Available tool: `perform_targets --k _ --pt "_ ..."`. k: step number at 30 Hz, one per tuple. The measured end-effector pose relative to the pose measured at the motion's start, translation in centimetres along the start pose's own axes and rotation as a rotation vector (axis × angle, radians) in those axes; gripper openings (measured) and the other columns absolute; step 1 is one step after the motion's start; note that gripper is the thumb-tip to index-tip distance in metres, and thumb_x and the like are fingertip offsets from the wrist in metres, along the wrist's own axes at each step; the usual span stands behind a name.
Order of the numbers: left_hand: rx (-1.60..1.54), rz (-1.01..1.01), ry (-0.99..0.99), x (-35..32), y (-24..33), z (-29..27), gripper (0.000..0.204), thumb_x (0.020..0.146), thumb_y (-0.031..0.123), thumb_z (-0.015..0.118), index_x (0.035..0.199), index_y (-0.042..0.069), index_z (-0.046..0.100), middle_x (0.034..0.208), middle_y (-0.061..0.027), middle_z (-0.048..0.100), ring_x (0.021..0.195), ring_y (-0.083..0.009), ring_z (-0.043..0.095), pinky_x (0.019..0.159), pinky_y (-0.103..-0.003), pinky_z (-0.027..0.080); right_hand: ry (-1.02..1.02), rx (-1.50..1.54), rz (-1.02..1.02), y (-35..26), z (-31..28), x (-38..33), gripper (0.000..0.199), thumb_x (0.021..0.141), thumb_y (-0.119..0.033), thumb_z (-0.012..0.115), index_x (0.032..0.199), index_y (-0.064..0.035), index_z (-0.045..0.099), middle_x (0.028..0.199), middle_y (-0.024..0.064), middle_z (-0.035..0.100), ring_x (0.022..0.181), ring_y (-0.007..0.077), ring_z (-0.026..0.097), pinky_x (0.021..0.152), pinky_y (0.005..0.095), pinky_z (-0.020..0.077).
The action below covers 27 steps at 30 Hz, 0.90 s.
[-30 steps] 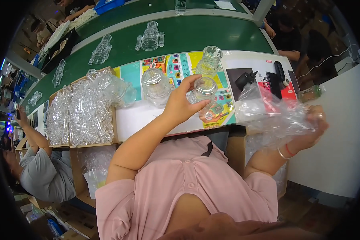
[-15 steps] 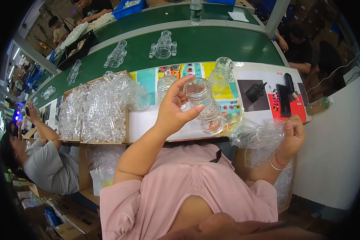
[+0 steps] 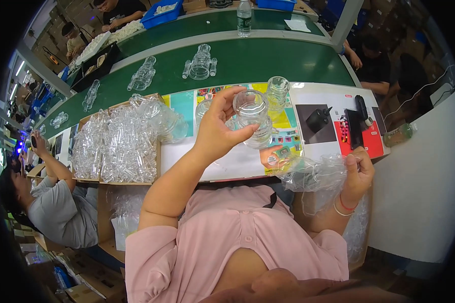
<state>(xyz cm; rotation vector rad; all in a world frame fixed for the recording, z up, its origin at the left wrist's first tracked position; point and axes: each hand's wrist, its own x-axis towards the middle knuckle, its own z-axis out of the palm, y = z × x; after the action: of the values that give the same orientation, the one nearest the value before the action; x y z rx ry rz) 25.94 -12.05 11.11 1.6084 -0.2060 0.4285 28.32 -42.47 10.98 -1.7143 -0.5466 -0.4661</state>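
Note:
My left hand (image 3: 221,123) grips a clear ribbed plastic cylinder (image 3: 252,113) by its upper part, thumb in front and fingers behind. Off to the right, my right hand (image 3: 359,174) pinches a crumpled clear plastic bag (image 3: 313,171), which hangs toward my middle. Just behind the held cylinder stands another clear cylinder (image 3: 278,93) on the printed sheet. A further clear piece (image 3: 202,108) is partly hidden by my left hand. To the left, an open carton (image 3: 159,161) is heaped with small clear plastic parts (image 3: 116,144).
Several clear assembled pieces lie along the green belt (image 3: 232,60), one (image 3: 199,63) flanked by two small tubes. A black dropper bottle (image 3: 318,118), a phone (image 3: 356,129) and a plastic bottle (image 3: 402,134) are at the right. A co-worker in grey (image 3: 63,212) sits at the left.
My left hand has lifted and tilted the cylinder so that its open end faces me more. My right hand has moved slightly left and down with the plastic bag.

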Motion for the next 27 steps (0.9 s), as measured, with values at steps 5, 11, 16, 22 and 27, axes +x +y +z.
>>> perform_targets --k 5,11,16,22,27 --pt "0.106 -0.035 -0.016 3.1 0.8 -0.9 0.064 0.067 0.001 0.07 0.12 0.005 0.035 0.11 -0.0098 0.054 0.104 -0.0171 0.053 0.088 -0.03 0.043 -0.004 0.059 0.011 0.8 0.1 -0.3 0.024 0.079 -0.006 0.063 0.065 -0.0024 0.044 0.064 -0.0001 0.039 0.058 0.0066 0.032 0.053 0.0212 0.0241" --pt "0.269 -0.208 -0.104 8.4 0.9 -2.8 0.063 0.067 0.009 0.072 0.118 0.002 0.035 0.11 -0.0149 0.057 0.1 -0.0191 0.057 0.083 -0.029 0.046 -0.048 0.033 0.089 1.3 -0.1 -1.0 0.024 0.081 -0.01 0.062 0.066 -0.0034 0.044 0.065 -0.0006 0.039 0.06 0.0071 0.034 0.056 0.0204 0.0262" --pt "0.541 -0.154 -0.245 11.7 -0.8 -3.7 0.056 0.066 0.01 0.071 0.116 0.002 0.045 0.105 -0.0099 0.058 0.094 -0.0162 0.055 0.082 -0.028 0.044 -0.036 0.104 0.009 1.7 0.7 -1.4 0.03 0.075 -0.017 0.069 0.066 -0.0023 0.044 0.065 0.0016 0.04 0.058 0.0082 0.033 0.051 0.0222 0.0242" --pt "0.816 -0.156 -0.316 13.5 1.3 -5.4 0.055 0.062 0.014 0.073 0.11 0.003 0.049 0.102 -0.0113 0.059 0.093 -0.0193 0.057 0.081 -0.03 0.045 -0.076 0.05 -0.03 1.2 1.0 -1.7 0.041 0.079 -0.035 0.066 0.066 -0.0051 0.04 0.068 0.0004 0.036 0.062 0.0087 0.032 0.056 0.0217 0.0236" --pt "0.933 -0.192 -0.39 13.3 0.3 -5.9 0.057 0.061 0.017 0.074 0.11 0.004 0.05 0.1 -0.0139 0.06 0.091 -0.0241 0.059 0.08 -0.032 0.046 -0.099 0.028 0.038 1.8 1.5 -2.1 0.041 0.079 -0.034 0.065 0.065 -0.0057 0.039 0.068 0.0004 0.036 0.062 0.0091 0.031 0.055 0.0224 0.0237"
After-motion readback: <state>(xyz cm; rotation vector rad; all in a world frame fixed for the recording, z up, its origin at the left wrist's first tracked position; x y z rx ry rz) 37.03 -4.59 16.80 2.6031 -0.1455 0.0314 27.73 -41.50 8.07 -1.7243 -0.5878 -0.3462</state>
